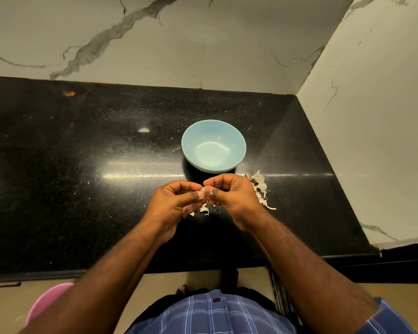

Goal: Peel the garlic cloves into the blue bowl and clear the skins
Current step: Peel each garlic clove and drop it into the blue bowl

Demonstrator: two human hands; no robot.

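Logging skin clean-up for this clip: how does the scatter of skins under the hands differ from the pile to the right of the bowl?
The skins under the hands are a few small separate curled pieces; the pile on the right is bigger and heaped, with long wispy strips. The first lies between both hands, partly hidden; the second lies behind the right hand. Both are pale, on the black counter.

Both bare forearms reached forward and converged. The left grip (171, 203) and right grip (229, 196) met fingertip to fingertip, fingers curled, thumbs pressed close together, pinching something small and pale between them that was mostly hidden.
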